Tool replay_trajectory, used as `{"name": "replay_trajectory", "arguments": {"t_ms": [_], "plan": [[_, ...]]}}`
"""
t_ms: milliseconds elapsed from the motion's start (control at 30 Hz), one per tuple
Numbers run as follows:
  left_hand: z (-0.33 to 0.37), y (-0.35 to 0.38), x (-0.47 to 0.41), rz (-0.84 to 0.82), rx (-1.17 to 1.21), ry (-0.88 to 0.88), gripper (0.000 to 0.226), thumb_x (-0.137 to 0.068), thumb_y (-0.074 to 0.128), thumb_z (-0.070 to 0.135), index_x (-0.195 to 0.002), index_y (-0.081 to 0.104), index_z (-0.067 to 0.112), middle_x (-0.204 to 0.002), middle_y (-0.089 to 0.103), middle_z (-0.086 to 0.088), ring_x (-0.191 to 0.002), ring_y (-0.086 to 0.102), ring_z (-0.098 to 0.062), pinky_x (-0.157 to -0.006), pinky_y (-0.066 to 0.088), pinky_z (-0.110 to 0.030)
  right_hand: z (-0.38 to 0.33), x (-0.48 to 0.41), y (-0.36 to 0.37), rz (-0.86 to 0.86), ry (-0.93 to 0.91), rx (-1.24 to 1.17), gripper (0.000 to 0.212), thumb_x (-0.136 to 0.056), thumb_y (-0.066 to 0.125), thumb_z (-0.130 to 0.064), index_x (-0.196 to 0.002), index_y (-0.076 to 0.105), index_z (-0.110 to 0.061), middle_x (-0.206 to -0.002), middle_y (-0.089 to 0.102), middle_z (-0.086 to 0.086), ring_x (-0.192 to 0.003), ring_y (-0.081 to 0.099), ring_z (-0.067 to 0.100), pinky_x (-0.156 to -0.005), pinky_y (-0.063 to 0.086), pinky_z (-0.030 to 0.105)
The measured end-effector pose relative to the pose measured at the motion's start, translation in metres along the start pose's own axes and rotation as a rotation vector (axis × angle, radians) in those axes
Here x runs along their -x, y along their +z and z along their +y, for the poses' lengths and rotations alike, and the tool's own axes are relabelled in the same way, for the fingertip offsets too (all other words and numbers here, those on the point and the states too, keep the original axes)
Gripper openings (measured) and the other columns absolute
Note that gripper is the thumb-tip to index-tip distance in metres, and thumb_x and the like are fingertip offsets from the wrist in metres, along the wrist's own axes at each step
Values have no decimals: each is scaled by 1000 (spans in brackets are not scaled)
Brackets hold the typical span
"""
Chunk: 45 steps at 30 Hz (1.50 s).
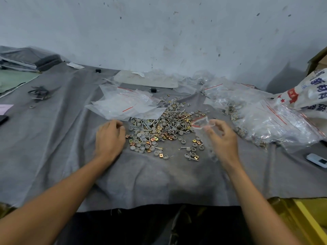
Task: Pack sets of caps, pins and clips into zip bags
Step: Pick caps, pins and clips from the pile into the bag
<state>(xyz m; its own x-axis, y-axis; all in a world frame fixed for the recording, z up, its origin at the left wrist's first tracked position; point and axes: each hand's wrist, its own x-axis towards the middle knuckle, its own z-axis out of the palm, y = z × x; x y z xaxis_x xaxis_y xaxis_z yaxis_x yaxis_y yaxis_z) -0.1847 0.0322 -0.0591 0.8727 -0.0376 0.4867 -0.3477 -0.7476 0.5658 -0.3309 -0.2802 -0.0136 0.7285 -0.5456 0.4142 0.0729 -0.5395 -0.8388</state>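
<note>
Left hand (109, 138): resting on the bench's grey cloth (159, 183), fingers curling under; whether they are pinching a piece cannot be told. Right hand (223, 138): fingers pinching a small zip bag (201, 125), its mouth gaping. Between them, pile (159, 128) of caps, pins and clips lying loose. Farther: empty bags (123, 105) lying left, filled bags (269, 121) heaping right.

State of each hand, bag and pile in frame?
left hand: fingers curled at pile edge, grip hidden
right hand: pinches small zip bag
small zip bag: mouth open
parts pile: loose on cloth
empty bags: lying flat
filled bags: heaped, right side
</note>
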Motion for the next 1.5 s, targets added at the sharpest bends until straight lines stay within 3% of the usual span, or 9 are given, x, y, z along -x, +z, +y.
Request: {"name": "replay_trajectory", "arguments": {"t_ms": [100,300,400,567,867,1100,1200,1333,1500], "plan": [[30,6,-2,-14,49,186,9,-95,62,25,-100,66,17,-99,67,-1,-96,55,-22,-89,41,-39,13,13,22,149,-157,210,30,-89,77,-28,-117,71,-19,-115,65,3,-109,58,26,-100,42,42],[100,44,-10,-382,-68,427,22,-93,63,40,-102,68,21,-102,68,1,-101,59,-20,-90,47,-39,23,42,49,309,-214,275,39,-89,78,-24,-126,68,-17,-120,58,12,-111,52,30,-95,29,23],[109,61,-15,-481,-269,323,42,-86,64,62,-101,61,23,-102,63,3,-100,53,-20,-88,47,-38,26,41,50,298,-232,298,38,-90,77,-25,-127,68,-19,-120,56,10,-110,51,28,-95,35,27],[113,77,-17,-498,-326,263,52,-80,66,70,-98,59,21,-103,59,1,-95,50,-19,-80,41,-37,24,38,54,200,-216,337,36,-91,75,-27,-126,69,-21,-121,57,8,-111,49,23,-96,42,39],[102,74,-17,-448,-368,469,39,-98,55,52,-113,67,18,-113,63,-5,-108,58,-26,-92,45,-39,16,33,62,142,-170,281,38,-94,72,-30,-131,67,-21,-116,59,6,-109,51,24,-85,25,15],[102,74,-11,-405,-515,653,27,-102,42,30,-106,64,13,-110,65,-5,-102,60,-23,-90,46,-36,19,37,64,98,-156,293,37,-96,68,-34,-130,66,-22,-119,60,4,-111,53,22,-89,38,27],[97,70,-11,-435,-478,628,26,-97,48,29,-107,65,12,-107,65,-6,-101,61,-24,-90,47,-36,20,38,64,78,-158,320,37,-97,67,-35,-130,66,-20,-118,60,4,-109,53,22,-86,38,28],[88,60,-14,-556,-305,488,17,-89,60,30,-100,64,18,-101,66,-2,-97,62,-24,-73,44,-33,22,38,66,47,-168,342,37,-97,66,-37,-131,64,-22,-117,58,2,-108,50,20,-84,41,30],[92,57,-18,-629,-346,448,34,-92,60,35,-120,65,16,-113,70,-6,-103,65,-28,-82,54,-38,22,38,67,29,-161,368,36,-98,65,-38,-131,64,-25,-117,58,1,-108,50,21,-84,42,33]]}}
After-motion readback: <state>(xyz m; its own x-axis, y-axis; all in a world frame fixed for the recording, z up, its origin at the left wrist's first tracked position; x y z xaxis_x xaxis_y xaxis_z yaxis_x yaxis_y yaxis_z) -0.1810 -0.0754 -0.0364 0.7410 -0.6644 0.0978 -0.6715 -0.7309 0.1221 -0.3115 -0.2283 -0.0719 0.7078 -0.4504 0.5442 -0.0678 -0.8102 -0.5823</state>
